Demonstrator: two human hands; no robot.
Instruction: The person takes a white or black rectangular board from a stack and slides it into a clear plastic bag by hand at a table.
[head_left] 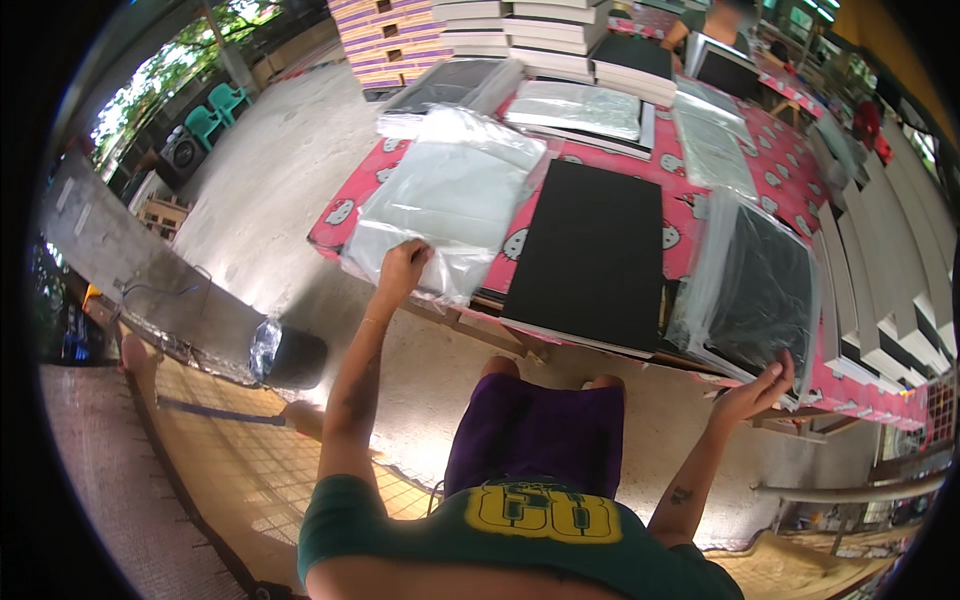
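Fingers of left hand pinch clear plastic bags; right hand, fingers spread, touches bagged black board.

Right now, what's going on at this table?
A seated person works at a pink patterned table. The left hand rests on a stack of clear plastic bags. The right hand, fingers spread, touches the near edge of a bagged black board. A bare black board lies between them, with more stacks behind.

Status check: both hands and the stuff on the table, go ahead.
Left hand on the clear bag stack, near edge. Right hand open at the bagged black board. Bare black board flat between them on the pink table. Nothing in between.
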